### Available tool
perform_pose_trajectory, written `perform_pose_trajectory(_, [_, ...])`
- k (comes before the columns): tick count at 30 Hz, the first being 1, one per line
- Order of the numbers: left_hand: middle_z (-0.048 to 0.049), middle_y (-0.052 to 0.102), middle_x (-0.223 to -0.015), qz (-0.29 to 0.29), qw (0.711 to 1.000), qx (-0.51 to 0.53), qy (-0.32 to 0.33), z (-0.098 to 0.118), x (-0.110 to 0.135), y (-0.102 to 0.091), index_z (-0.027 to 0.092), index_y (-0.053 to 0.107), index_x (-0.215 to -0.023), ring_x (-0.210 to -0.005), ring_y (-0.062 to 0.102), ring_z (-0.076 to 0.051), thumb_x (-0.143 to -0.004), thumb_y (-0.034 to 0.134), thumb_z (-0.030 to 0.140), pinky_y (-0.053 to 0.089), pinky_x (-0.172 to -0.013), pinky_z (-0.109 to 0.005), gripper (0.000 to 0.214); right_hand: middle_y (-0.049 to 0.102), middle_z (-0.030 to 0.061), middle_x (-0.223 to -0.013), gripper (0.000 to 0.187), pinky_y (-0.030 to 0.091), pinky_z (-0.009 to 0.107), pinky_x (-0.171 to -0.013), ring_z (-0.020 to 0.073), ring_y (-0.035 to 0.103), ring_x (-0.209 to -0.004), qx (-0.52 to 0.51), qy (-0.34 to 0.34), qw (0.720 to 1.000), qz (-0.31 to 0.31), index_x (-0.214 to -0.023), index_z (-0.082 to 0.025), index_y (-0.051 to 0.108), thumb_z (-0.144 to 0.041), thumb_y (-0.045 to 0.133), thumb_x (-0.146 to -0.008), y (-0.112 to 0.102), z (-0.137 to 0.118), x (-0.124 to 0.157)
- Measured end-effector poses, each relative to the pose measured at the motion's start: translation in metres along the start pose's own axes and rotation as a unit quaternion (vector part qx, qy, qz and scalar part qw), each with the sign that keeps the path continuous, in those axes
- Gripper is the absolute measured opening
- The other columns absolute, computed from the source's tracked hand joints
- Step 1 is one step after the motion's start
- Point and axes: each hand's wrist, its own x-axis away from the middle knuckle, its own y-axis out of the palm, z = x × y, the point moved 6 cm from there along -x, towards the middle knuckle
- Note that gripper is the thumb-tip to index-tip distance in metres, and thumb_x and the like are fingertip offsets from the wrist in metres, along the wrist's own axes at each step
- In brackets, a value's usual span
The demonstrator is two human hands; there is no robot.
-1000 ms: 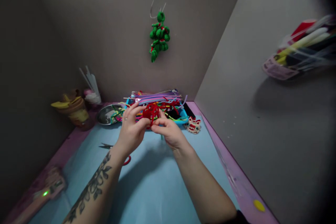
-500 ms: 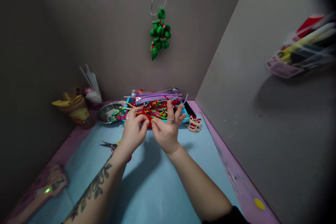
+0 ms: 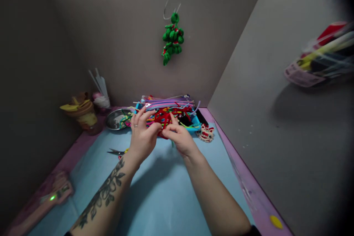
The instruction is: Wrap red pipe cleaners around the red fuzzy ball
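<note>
A red openwork piece (image 3: 162, 118), which looks made of fuzzy pipe cleaner, is between my hands above the blue mat (image 3: 168, 191). My left hand (image 3: 143, 132) pinches its left lower side between thumb and fingers, the other fingers raised. From the right, my right hand (image 3: 180, 138) grips it with thumb and bent fingers, one fingertip up along its edge. Just behind is a blue basket (image 3: 196, 127) heaped with colourful pipe cleaners. Scissors (image 3: 117, 152) lie left of my left wrist, their handles partly hidden by it.
A metal bowl (image 3: 112, 120) stands left of the basket, near a brown pot (image 3: 85, 116). A glue gun with a green light (image 3: 59, 193) lies front left. A lion-like face (image 3: 206, 133) lies right. Green ornaments (image 3: 173, 37) hang from a hook; a pink holder (image 3: 301, 73) is on the right wall.
My right hand's spread fingers have bent in around the red piece. More of that piece shows between my hands now. The whole view has shifted slightly.
</note>
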Motion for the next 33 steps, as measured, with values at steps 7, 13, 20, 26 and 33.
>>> perform_pose_trajectory(7, [-0.0090, 0.049, -0.128, -0.058, 0.998, 0.005, -0.027, -0.001, -0.003, 0.004, 0.021, 0.062, -0.077, -0.135, 0.031, -0.033, -0.083, 0.053, 0.014, 0.028, -0.106, -0.061, 0.012, 0.013, -0.0073, -0.159, 0.009, 0.000, 0.052, -0.117, 0.0291, -0.014, -0.147, 0.204, -0.125, 0.965, 0.102, -0.064, -0.021, 0.067, -0.024, 0.064, -0.073, -0.008, -0.023, 0.009])
perform_pose_trajectory(13, [-0.0108, 0.052, -0.125, -0.111, 0.990, -0.007, -0.086, -0.006, 0.002, 0.015, 0.019, 0.059, -0.073, -0.130, 0.038, -0.034, -0.083, 0.053, 0.017, 0.032, -0.103, -0.060, 0.012, 0.028, -0.0066, -0.155, 0.019, -0.013, 0.061, -0.112, 0.0309, -0.014, -0.146, 0.373, -0.243, 0.891, 0.087, -0.068, -0.025, 0.067, -0.024, 0.055, -0.082, 0.004, -0.031, 0.018])
perform_pose_trajectory(20, [-0.0117, 0.049, -0.124, -0.056, 0.995, 0.006, -0.079, -0.018, 0.002, 0.012, 0.020, 0.061, -0.081, -0.129, 0.038, -0.032, -0.085, 0.051, 0.017, 0.035, -0.103, -0.057, 0.011, 0.060, 0.0066, -0.110, 0.011, 0.032, 0.049, -0.106, 0.0271, 0.049, -0.114, 0.290, -0.208, 0.923, 0.146, -0.079, -0.027, 0.073, -0.034, 0.065, -0.078, -0.014, -0.029, 0.009])
perform_pose_trajectory(26, [-0.0095, 0.049, -0.127, -0.020, 1.000, -0.004, -0.022, -0.013, -0.002, 0.000, 0.020, 0.062, -0.081, -0.135, 0.030, -0.033, -0.086, 0.052, 0.016, 0.029, -0.107, -0.058, 0.012, 0.044, -0.0071, -0.045, 0.026, 0.028, 0.020, -0.040, 0.0071, 0.036, -0.040, -0.022, 0.058, 0.998, 0.000, -0.079, -0.019, 0.066, -0.043, 0.064, -0.074, -0.010, -0.003, 0.001])
perform_pose_trajectory(33, [-0.0050, 0.050, -0.122, -0.002, 0.999, 0.001, 0.033, -0.005, -0.002, -0.002, 0.023, 0.063, -0.077, -0.134, 0.034, -0.029, -0.083, 0.054, 0.011, 0.029, -0.108, -0.056, 0.016, 0.036, -0.0156, -0.031, 0.032, 0.011, 0.014, -0.030, 0.0018, 0.017, -0.025, -0.251, 0.226, 0.920, -0.198, -0.080, -0.020, 0.052, -0.040, 0.073, -0.068, 0.023, 0.011, 0.013])
